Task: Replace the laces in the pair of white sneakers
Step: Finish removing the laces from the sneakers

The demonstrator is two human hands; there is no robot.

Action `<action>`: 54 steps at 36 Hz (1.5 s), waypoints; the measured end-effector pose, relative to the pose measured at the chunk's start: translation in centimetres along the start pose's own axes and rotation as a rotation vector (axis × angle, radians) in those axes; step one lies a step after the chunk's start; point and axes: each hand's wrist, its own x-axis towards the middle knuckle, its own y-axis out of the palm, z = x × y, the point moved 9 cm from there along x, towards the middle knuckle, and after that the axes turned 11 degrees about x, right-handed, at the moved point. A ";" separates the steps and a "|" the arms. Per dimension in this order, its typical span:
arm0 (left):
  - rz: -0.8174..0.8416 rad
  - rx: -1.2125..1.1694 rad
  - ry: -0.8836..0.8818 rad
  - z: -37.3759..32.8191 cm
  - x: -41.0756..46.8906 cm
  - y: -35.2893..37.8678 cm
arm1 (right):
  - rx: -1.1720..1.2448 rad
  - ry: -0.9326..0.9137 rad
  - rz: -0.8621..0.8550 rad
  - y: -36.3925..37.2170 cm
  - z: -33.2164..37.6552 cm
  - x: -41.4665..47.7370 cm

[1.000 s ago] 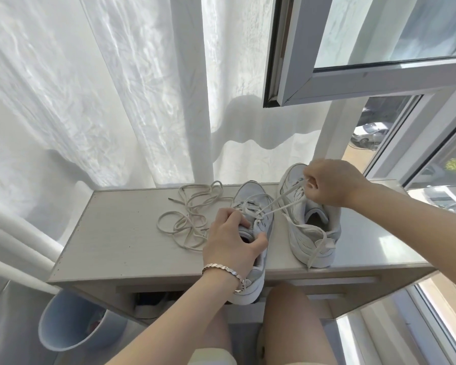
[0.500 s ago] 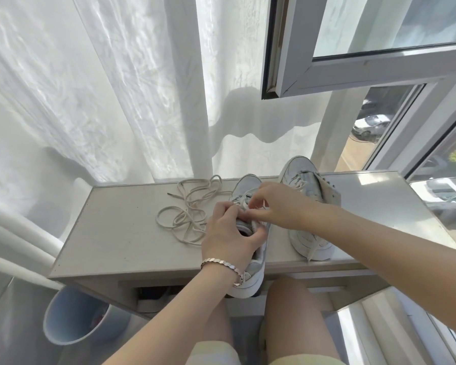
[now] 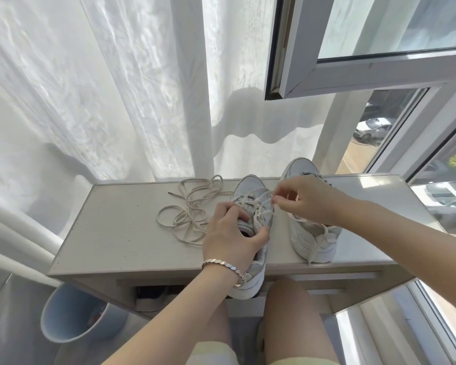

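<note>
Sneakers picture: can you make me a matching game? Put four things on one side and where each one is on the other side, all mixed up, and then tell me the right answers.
Things
1. loose laces
2. blue bin
3. left sneaker
4. threaded lace

Where
A. pinched by the right hand
B. on the floor, under the left end of the table
C. gripped by the left hand
D. lying in a tangle on the table top

Right pairs: 1-D, 2-B, 3-C, 4-A
</note>
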 end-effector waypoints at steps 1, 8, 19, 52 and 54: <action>0.002 -0.002 0.000 0.0 0.0 0.0 | -0.028 -0.019 0.003 0.2 0.1 0.3; 0.014 -0.007 -0.008 0.0 0.0 0.0 | -0.312 -0.121 0.124 3.3 0.6 2.1; 0.015 -0.006 -0.015 0.0 0.0 0.1 | -0.503 -0.150 0.122 3.3 0.2 2.9; 0.008 0.034 -0.034 -0.1 -0.1 -0.1 | -0.378 -0.158 0.217 4.9 -0.4 2.3; 0.008 0.036 -0.031 -0.1 -0.1 0.0 | -0.281 -0.097 0.215 4.8 -0.6 2.2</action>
